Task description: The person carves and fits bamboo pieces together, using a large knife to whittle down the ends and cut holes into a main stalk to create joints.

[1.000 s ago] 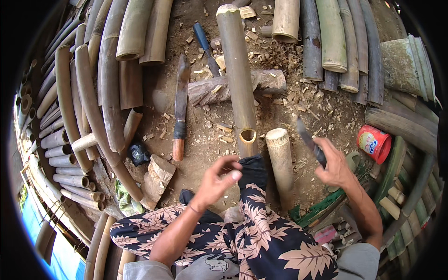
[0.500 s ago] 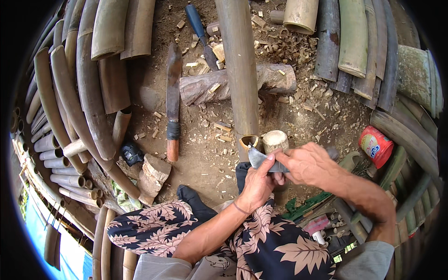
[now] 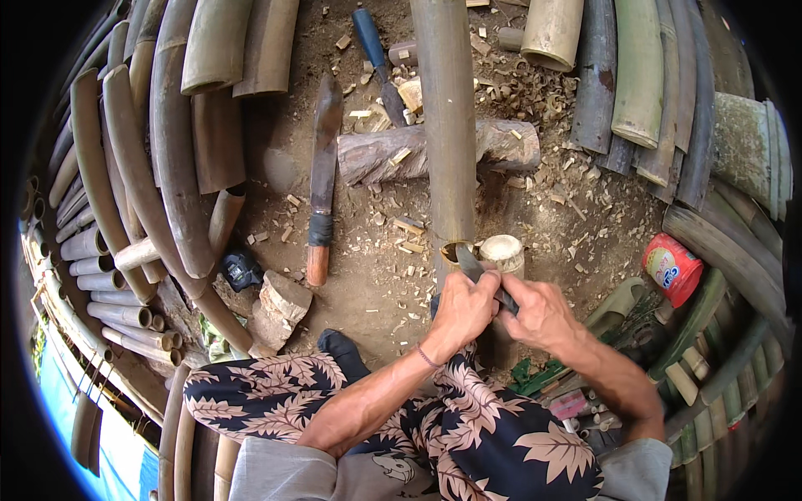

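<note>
A long bamboo pole (image 3: 445, 125) lies across a rough log (image 3: 376, 157), its cut, hollow end toward me. Both my hands hold a short grey knife (image 3: 470, 265), its blade tip at the rim of that end. My left hand (image 3: 462, 307) is closed with the thumb on the blade. My right hand (image 3: 541, 316) is wrapped round the knife farther back; its fingers hide most of the handle. Just right of the pole's end stands a pale round wooden post (image 3: 503, 250), close to my fingers.
To the left lies a machete (image 3: 324, 167) with a wooden handle, and beyond it a blue-handled tool (image 3: 369, 40). Wood chips litter the dirt. Bamboo lengths (image 3: 171, 142) stack on both sides. A red packet (image 3: 672, 271) sits at right, a wood block (image 3: 280, 309) at left.
The knife has turned from broadside to steeper, with its tip now at the pole's rim. My right hand has dropped lower beside the left. The whole view has shifted slightly.
</note>
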`<action>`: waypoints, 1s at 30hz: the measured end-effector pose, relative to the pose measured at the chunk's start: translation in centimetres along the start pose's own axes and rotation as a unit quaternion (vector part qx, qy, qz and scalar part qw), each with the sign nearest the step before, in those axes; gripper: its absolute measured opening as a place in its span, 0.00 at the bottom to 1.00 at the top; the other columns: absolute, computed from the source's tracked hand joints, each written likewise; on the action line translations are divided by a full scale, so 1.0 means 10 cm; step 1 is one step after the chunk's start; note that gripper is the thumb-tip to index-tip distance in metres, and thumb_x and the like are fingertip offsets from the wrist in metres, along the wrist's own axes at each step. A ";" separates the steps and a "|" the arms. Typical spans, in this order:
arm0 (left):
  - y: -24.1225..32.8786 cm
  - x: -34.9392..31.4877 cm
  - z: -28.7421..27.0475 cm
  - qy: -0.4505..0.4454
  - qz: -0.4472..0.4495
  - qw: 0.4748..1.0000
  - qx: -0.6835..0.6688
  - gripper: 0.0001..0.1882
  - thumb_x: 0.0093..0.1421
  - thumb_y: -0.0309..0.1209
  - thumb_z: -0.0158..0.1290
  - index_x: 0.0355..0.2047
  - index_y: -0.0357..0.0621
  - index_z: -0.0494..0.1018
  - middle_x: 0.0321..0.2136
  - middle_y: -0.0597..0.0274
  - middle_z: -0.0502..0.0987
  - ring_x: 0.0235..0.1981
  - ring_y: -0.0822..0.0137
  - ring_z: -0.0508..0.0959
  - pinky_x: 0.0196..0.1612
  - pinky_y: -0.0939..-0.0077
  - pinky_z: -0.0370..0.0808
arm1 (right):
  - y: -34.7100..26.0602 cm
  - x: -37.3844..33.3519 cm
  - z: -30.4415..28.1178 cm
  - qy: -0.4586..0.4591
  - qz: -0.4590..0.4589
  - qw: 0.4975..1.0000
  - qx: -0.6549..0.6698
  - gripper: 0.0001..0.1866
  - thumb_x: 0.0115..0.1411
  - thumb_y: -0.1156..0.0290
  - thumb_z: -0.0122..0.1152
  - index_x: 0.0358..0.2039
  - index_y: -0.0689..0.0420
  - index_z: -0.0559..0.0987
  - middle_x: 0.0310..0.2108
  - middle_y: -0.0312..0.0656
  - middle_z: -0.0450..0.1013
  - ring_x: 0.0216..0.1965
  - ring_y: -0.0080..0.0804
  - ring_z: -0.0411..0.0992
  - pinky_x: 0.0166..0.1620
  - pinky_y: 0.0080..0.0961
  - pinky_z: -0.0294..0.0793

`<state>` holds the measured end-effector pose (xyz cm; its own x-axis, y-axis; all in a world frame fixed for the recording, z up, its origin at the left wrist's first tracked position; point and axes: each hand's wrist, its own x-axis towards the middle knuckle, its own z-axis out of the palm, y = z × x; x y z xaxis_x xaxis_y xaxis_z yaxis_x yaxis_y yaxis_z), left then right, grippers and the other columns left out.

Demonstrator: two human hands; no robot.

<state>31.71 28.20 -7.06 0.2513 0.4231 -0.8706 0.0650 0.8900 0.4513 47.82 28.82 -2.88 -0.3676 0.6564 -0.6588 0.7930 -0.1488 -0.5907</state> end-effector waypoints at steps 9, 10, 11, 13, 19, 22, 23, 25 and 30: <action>0.01 -0.24 0.03 -0.107 -0.028 0.787 -0.607 0.25 0.70 0.48 0.43 0.57 0.42 0.68 0.51 0.60 0.77 0.48 0.66 0.78 0.51 0.68 0.74 | -1.05 0.75 -0.59 -0.236 -0.185 0.841 -0.450 0.06 0.51 0.68 0.64 0.27 0.56 0.84 0.26 0.41 0.82 0.31 0.36 0.82 0.32 0.33 0.80; 0.04 -0.31 0.03 -0.109 -0.026 0.772 -0.625 0.26 0.71 0.50 0.42 0.57 0.44 0.68 0.52 0.59 0.77 0.49 0.65 0.78 0.52 0.67 0.74 | -1.18 0.78 -0.65 -0.249 -0.198 0.821 -0.474 0.06 0.51 0.67 0.65 0.23 0.55 0.85 0.27 0.40 0.82 0.32 0.35 0.82 0.32 0.32 0.80; -0.01 -0.34 0.01 -0.123 -0.016 0.797 -0.591 0.26 0.71 0.53 0.38 0.54 0.48 0.70 0.51 0.59 0.77 0.48 0.65 0.78 0.51 0.66 0.74 | -1.18 0.74 -0.68 -0.241 -0.199 0.831 -0.461 0.06 0.51 0.66 0.65 0.26 0.54 0.85 0.28 0.41 0.82 0.31 0.35 0.82 0.31 0.32 0.80; -0.48 -0.30 -0.11 -0.272 0.029 0.839 -0.470 0.31 0.69 0.56 0.41 0.59 0.43 0.65 0.52 0.58 0.75 0.53 0.61 0.75 0.56 0.60 0.72 | -0.80 0.51 -0.57 -0.210 -0.149 0.897 -0.359 0.09 0.54 0.64 0.63 0.29 0.55 0.84 0.23 0.44 0.80 0.27 0.41 0.81 0.29 0.35 0.78; -0.66 -1.02 0.06 -0.184 0.151 0.970 0.046 0.44 0.60 0.40 0.56 0.68 0.32 0.48 0.56 0.43 0.68 0.57 0.55 0.70 0.60 0.66 0.66 | -0.45 -0.43 0.16 0.079 0.065 0.982 0.160 0.18 0.67 0.58 0.52 0.39 0.63 0.77 0.26 0.50 0.79 0.33 0.48 0.80 0.40 0.40 0.77; -0.66 -1.09 -0.13 -0.055 0.153 0.977 0.135 0.41 0.51 0.32 0.56 0.66 0.41 0.56 0.44 0.37 0.75 0.45 0.47 0.78 0.51 0.58 0.73 | -0.45 -0.37 0.45 0.070 0.117 0.941 0.309 0.18 0.70 0.59 0.47 0.42 0.63 0.76 0.31 0.48 0.81 0.36 0.48 0.80 0.41 0.41 0.77; -0.68 -1.10 -0.21 -0.026 0.129 0.974 0.183 0.39 0.51 0.32 0.58 0.64 0.37 0.60 0.42 0.43 0.76 0.43 0.55 0.78 0.49 0.63 0.74 | -0.28 -0.23 0.69 0.020 0.143 0.946 0.290 0.19 0.70 0.59 0.46 0.40 0.64 0.76 0.30 0.49 0.81 0.33 0.47 0.80 0.39 0.40 0.77; -0.73 -1.11 -0.36 0.070 0.064 0.972 0.214 0.33 0.50 0.32 0.61 0.57 0.32 0.68 0.37 0.51 0.79 0.37 0.66 0.78 0.44 0.69 0.76 | -0.32 0.06 0.77 -0.095 0.186 0.926 0.316 0.21 0.70 0.60 0.45 0.36 0.66 0.78 0.27 0.51 0.80 0.26 0.44 0.80 0.34 0.39 0.78; -0.17 -0.92 -0.91 0.144 0.105 0.896 0.407 0.18 0.46 0.32 0.64 0.37 0.35 0.81 0.26 0.50 0.82 0.27 0.62 0.84 0.35 0.69 0.80 | -0.64 0.34 0.68 -0.075 0.173 0.815 0.548 0.26 0.73 0.59 0.43 0.37 0.70 0.81 0.25 0.47 0.79 0.18 0.29 0.76 0.24 0.23 0.79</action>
<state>20.45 24.33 -1.64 0.0890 0.6966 -0.7119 0.7577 0.4166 0.5024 38.16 27.01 -4.50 -0.3346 0.3493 -0.8752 -0.0183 -0.9310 -0.3646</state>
